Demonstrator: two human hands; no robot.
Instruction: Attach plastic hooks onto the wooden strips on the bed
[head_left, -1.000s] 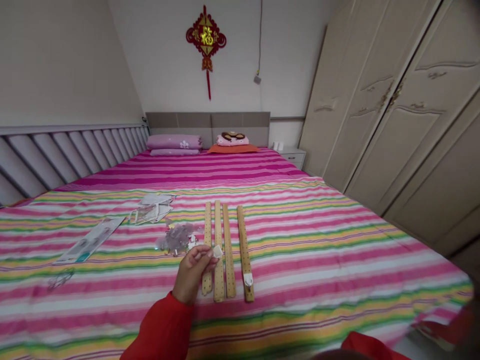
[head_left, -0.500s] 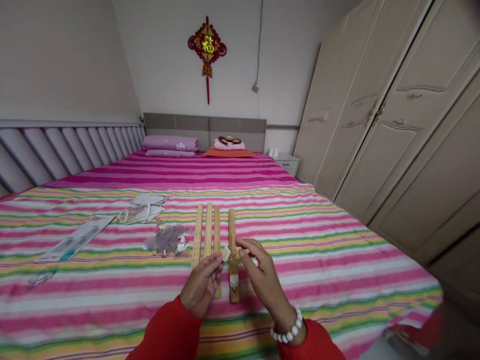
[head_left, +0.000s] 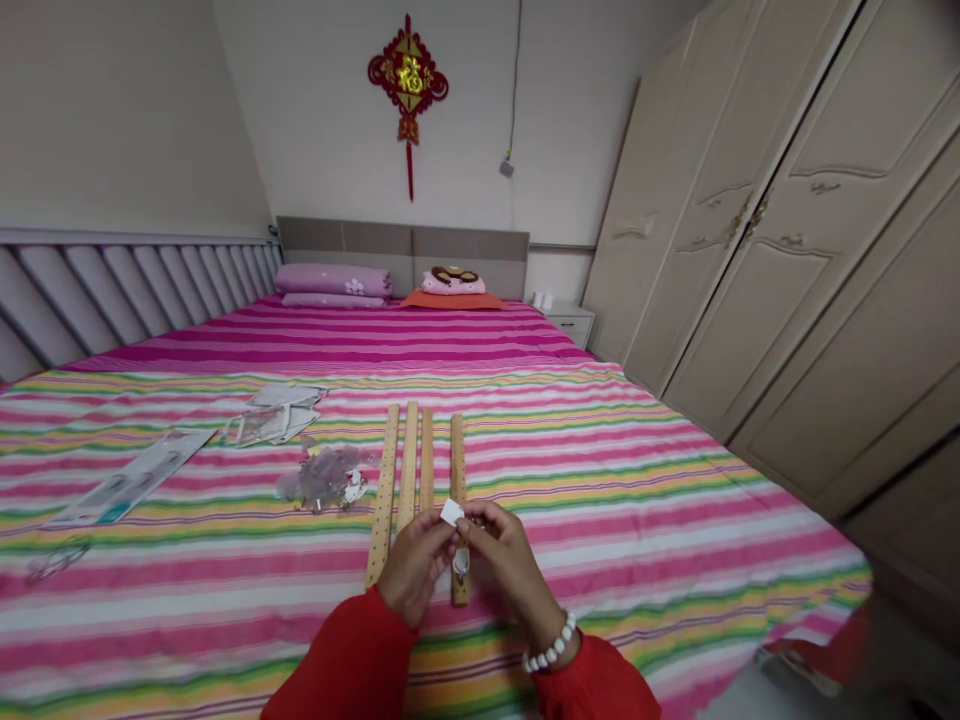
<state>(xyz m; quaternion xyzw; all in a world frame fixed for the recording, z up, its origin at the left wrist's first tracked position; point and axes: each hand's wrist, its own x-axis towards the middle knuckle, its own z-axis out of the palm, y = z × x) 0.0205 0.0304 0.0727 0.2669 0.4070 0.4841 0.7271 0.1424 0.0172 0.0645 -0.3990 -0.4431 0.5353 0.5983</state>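
A small white card (head_left: pixel 451 512) is pinched between my left hand (head_left: pixel 417 560) and my right hand (head_left: pixel 501 550). My right thumb and fingers are closed at the card's right edge; whatever else they hold is too small to make out. Just beneath my hands lies a wooden strip with holes (head_left: pixel 458 450), bearing a small white card with a ring-like metal piece (head_left: pixel 461 565) near its close end. To its left, three more wooden strips (head_left: pixel 407 450) lie side by side, partly covered by my left hand.
A heap of small clear plastic bags (head_left: pixel 326 480) lies left of the strips. Farther left are flat clear packets (head_left: pixel 277 412), a long packaged card (head_left: pixel 139 478) and a thin wire-like item (head_left: pixel 60 560). Everything rests on a striped bedsheet (head_left: pixel 637 560).
My right hand has moved left and now meets my left hand at the white card. The card has turned its face more toward me. The view has shifted slightly.
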